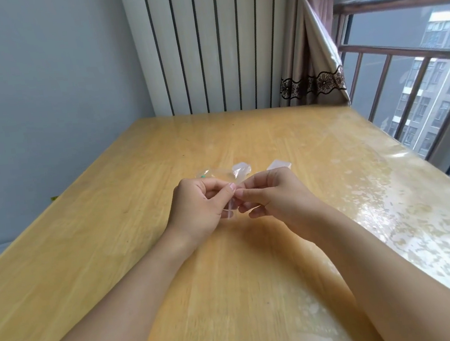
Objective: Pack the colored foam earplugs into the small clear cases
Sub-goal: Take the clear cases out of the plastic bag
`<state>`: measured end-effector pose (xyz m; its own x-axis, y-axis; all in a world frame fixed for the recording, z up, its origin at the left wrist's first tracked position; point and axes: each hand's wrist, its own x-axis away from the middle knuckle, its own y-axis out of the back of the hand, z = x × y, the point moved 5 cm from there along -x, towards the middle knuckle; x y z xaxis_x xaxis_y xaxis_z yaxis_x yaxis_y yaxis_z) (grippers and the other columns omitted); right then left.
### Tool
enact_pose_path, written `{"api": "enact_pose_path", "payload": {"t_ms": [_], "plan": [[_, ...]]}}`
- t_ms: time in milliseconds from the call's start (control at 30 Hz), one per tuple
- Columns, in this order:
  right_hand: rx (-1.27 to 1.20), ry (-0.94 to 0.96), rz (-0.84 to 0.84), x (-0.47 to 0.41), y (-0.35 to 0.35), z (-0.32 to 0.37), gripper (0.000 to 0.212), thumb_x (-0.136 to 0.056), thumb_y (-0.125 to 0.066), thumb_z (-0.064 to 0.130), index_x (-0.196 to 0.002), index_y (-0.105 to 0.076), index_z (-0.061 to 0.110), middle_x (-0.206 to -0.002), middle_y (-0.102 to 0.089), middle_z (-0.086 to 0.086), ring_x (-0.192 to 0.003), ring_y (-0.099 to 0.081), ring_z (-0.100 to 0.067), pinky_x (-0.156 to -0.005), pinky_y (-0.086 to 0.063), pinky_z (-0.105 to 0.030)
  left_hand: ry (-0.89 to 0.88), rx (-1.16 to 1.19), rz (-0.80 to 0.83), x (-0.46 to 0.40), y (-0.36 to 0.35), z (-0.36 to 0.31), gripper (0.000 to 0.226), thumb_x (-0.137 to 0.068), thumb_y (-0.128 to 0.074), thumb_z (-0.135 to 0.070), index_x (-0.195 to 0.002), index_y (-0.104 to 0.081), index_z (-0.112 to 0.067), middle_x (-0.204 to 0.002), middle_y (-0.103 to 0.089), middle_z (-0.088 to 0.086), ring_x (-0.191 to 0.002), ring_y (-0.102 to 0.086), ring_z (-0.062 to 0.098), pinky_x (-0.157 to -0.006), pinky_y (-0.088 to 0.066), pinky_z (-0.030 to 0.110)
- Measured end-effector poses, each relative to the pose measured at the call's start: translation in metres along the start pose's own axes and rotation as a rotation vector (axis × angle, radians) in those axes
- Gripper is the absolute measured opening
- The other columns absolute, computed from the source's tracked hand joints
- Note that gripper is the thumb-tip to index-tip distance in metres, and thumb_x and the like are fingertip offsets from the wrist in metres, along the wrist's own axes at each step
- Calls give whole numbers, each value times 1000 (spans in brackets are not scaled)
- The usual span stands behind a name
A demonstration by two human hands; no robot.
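Looking down from the head camera, both hands meet over the middle of the wooden surface [138, 208]. The left hand [199, 204] has thumb and fingers pinched on a small clear case [230, 210], and the right hand [271, 193] pinches the same case from the other side, fingertips of both hands practically touching. My guess is they're prying it open or snapping it shut, can't tell which, and whether an earplug is already inside is hidden by the fingers.

Behind the hands, on the surface, lies a crinkly clear bag [218, 174] with a speck of green earplug [203, 176] at its left end (that's the only colored foam I can actually see). Just right of the bag sits another clear case [242, 168], and a third case [279, 165] sits a bit further right, partly hidden behind the right hand.

What could go wrong: the case is tiny and slick, so if the lid pops suddenly it could jump out of the pinch and skitter across that glossy top. Foam also springs back, so a plug could push out before the lid clicks.
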<state>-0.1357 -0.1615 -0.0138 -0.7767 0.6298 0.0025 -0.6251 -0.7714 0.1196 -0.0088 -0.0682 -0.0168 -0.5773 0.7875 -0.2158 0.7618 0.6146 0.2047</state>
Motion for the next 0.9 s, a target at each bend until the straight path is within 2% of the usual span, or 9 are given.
{"api": "enact_pose_path", "payload": {"t_ms": [233,367,467,533,633,700,833,900], "plan": [[-54,-48,-5,0,1,-1,19,-95,-68,12,-99,-73,-5,-96,-77,-20,-72,-70,-14,-63,-55,-22,35,19,9,0,-2,4,16,-96,-64,-12,-89,-76,-4,-77,-78,12,-77,-76,28,-73,-64,41],[-57,-39,-78,1,1,0,18,-94,-68,12,-92,-74,-5,-84,-77,-16,-69,-70,-15,-58,-54,-22,13,2,-8,1,-3,3,13,-95,-66,-12,-89,-76,-7,-75,-78,10,-71,-75,23,-72,-63,40],[-14,-3,-158,2,2,1,13,-91,-71,10,-81,-73,3,-76,-75,-10,-66,-69,-14,-55,-53,-22,-36,-51,-14,3,-4,-2,12,-93,-68,-10,-89,-78,-10,-73,-77,7,-69,-74,20,-69,-63,36],[-19,-1,-183,1,4,1,13,-91,-73,12,-82,-74,2,-75,-75,-11,-68,-71,-15,-55,-53,-22,-75,-102,-4,6,-6,-8,10,-89,-72,-11,-88,-80,-17,-73,-78,1,-69,-75,19,-69,-63,33],[-32,-11,-177,1,4,1,17,-91,-74,13,-89,-73,-4,-80,-75,-19,-72,-73,-20,-56,-54,-23,-99,-154,-6,11,-6,-13,15,-80,-82,-15,-83,-78,-29,-72,-78,-6,-66,-75,7,-68,-60,22],[-25,-12,-155,1,3,1,18,-92,-73,13,-91,-72,-5,-77,-73,-14,-70,-70,-17,-56,-55,-23,-115,-213,-25,11,-5,-14,11,-80,-82,-16,-84,-80,-26,-71,-77,-6,-62,-72,2,-66,-58,20],[-3,0,-128,2,4,4,19,-93,-71,11,-92,-72,-8,-77,-74,-11,-69,-69,-16,-57,-55,-23,-123,-221,-15,10,-4,-15,14,-88,-72,-11,-86,-82,-21,-68,-76,1,-65,-74,19,-68,-63,37],[9,-1,-126,2,4,4,19,-93,-71,11,-91,-71,-8,-76,-73,-10,-68,-69,-16,-57,-55,-23,-125,-244,-34,9,-2,-15,18,-89,-70,-10,-81,-82,-20,-63,-74,2,-62,-72,21,-65,-63,39]]}}
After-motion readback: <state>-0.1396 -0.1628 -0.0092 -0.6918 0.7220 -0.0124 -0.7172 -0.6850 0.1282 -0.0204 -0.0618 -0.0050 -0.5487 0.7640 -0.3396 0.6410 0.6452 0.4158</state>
